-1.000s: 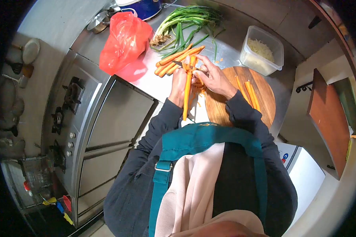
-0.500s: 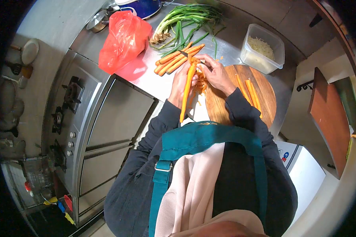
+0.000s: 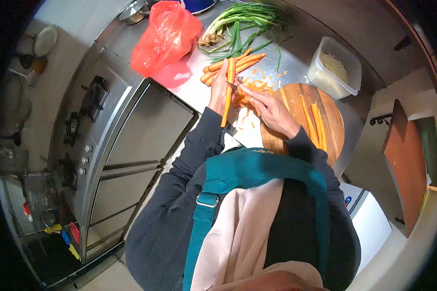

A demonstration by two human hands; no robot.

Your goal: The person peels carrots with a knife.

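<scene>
My left hand [image 3: 217, 94] is closed around a peeled carrot [image 3: 229, 99], which points down toward my apron. In my right hand [image 3: 275, 114] is a small dark peeler [image 3: 232, 86], mostly hidden by the fingers, its blade against the carrot. Orange peelings [image 3: 260, 86] lie in a loose heap under and beyond my hands. Several unpeeled carrots [image 3: 250, 60] are piled just past my left hand. On the round wooden board [image 3: 336, 126], right of my right hand, rest several peeled carrots [image 3: 317, 123].
Spring onions [image 3: 245, 19] lie at the back beside a red plastic bag [image 3: 165, 41]. A clear tub [image 3: 332, 87] of pale shreds stands at the back right. To the left is a gas stove [image 3: 93, 99]; a metal pot [image 3: 133, 13] sits at the back left.
The peeler has come from the carrot's top end down along it, and my right hand has opened away to the right. Fresh peelings are spread more widely. The view has shifted slightly.
</scene>
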